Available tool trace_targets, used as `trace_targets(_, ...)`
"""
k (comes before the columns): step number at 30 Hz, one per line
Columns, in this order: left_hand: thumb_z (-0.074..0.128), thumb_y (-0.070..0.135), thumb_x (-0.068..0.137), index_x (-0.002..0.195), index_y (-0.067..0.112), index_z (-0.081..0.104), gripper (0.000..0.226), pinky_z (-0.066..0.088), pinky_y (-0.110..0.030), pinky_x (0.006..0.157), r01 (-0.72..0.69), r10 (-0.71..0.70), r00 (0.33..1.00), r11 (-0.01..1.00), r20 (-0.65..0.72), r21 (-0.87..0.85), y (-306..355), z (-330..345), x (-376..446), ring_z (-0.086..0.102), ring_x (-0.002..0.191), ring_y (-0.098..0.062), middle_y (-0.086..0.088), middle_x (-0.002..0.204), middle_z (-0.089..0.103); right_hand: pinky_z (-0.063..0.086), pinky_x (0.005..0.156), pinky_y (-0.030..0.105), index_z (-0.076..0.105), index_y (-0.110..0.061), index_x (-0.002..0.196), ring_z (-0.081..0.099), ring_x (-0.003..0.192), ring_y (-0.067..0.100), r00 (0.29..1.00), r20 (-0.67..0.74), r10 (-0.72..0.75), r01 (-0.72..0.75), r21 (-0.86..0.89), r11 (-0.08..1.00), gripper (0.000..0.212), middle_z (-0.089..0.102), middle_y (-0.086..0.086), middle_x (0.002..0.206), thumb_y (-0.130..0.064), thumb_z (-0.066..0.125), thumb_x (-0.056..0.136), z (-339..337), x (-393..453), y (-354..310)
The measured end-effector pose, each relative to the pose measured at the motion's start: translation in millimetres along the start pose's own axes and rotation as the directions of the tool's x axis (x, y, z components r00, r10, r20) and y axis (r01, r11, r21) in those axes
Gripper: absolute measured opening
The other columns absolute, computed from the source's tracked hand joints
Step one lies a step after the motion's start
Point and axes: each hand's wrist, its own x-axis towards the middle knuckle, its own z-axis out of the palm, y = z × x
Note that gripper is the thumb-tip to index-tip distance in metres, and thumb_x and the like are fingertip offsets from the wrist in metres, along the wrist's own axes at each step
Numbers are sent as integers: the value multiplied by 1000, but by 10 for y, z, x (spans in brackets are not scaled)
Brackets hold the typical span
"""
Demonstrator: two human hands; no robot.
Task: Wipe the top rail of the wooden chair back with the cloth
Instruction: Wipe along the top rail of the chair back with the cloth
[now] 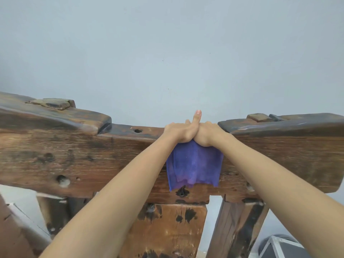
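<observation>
Here, a person leans over the back of a heavy wooden chair, both hands side by side on the dipped middle of its top rail [130, 132], a purple cloth [194, 164] pinned beneath them. The cloth drapes down the near face of the rail, most of it hanging free below the wrists.

The risks look plain enough. Only a narrow band of cloth sits on top of the wood, so a hard stroke sideways could drag it out from under the palms and let it slide off. The rail is rough too — a round hole [138, 130] lies just left of the hands, and raised shoulders [260, 125] flank the dip on both sides — so the fabric could snag, or knuckles could knock a step.

The left hand [177, 132] lies palm down on the cloth, its fingers bent over the far edge of the rail, its thumb alone standing straight up. The right hand [209, 134] presses beside it, touching it, fingers likewise folded over the far edge. Whether the fingertips grip cloth or bare wood behind the rail cannot be told — they are out of sight.
</observation>
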Motion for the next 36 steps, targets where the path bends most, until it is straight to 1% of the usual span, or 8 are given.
trace_targets(3, -8, 77, 89, 155, 34, 38, 91, 14, -43, 121, -28, 29, 999, 999, -34, 29, 96, 61, 24, 30, 150, -29, -5, 160, 40, 18, 123, 53, 45, -23, 152, 30, 149, 33, 993, -57, -103, 110, 139, 984, 49, 41, 9, 160, -27, 26, 107, -15, -47, 121)
trace_targets(8, -5, 65, 97, 148, 28, 51, 84, 23, -43, 119, -102, 104, 994, 994, -38, 50, -58, 26, -25, 38, 146, -27, -4, 156, 47, 40, 98, 47, 39, -26, 155, 52, 135, 35, 992, -66, -107, 112, 71, 991, 55, 52, 6, 154, -41, 19, 105, 37, -232, 133)
trace_targets(13, 17, 45, 107, 160, 28, 24, 55, 8, -35, 125, -310, 310, 950, 929, 33, 201, -250, -10, -213, 16, 155, -11, 6, 168, 22, 28, 118, 42, 27, -18, 161, 27, 155, 20, 977, -161, -137, 146, 47, 988, 72, 26, 4, 169, -58, 25, 101, 155, -564, 128)
trace_targets(17, 49, 63, 85, 162, 19, 13, 95, 3, -27, 123, -343, 309, 933, 917, 184, 202, -356, -137, -360, 5, 156, -9, 3, 170, 6, 21, 123, 39, 21, -3, 160, 20, 157, 24, 966, -166, -199, 175, -148, 973, 112, 23, 17, 168, -82, 46, 84, 205, -822, 191)
trace_targets(21, 70, 71, 71, 161, 4, 6, 129, 15, -32, 125, -408, 368, 911, 752, 183, 517, -363, -96, -365, 12, 156, -19, -10, 170, 8, 29, 119, 41, 17, 4, 157, 26, 154, 29, 985, -78, -152, 118, -331, 936, 138, 29, 21, 163, -87, 65, 65, 192, -805, 146)
trace_targets(24, 80, 74, 56, 151, 5, 29, 129, 40, -41, 112, -371, 367, 922, 746, 124, 553, -279, -24, -213, 41, 142, -24, -6, 154, 41, 45, 80, 38, 46, -2, 136, 54, 121, 26, 994, -34, -100, 76, -422, 903, 118, 56, 8, 127, -79, 80, 53, 89, -638, 68)
trace_targets(27, 86, 72, 46, 126, 15, 46, 106, 50, -38, 94, -333, 326, 940, 821, 99, 464, -232, -40, -22, 59, 111, -22, 5, 119, 57, 43, 66, 33, 64, -14, 103, 62, 92, 21, 993, 85, -79, 105, -371, 923, 82, 59, -3, 91, -73, 87, 51, -93, -400, 67)
trace_targets(36, 89, 64, 45, 117, 21, 48, 94, 54, -36, 90, -278, 232, 957, 905, 174, 323, -116, -101, -20, 62, 101, -18, 8, 113, 60, 59, 83, 37, 63, -13, 115, 68, 94, 24, 976, 215, -17, 69, -239, 969, 86, 67, 0, 106, -61, 94, 50, -240, -305, 42)
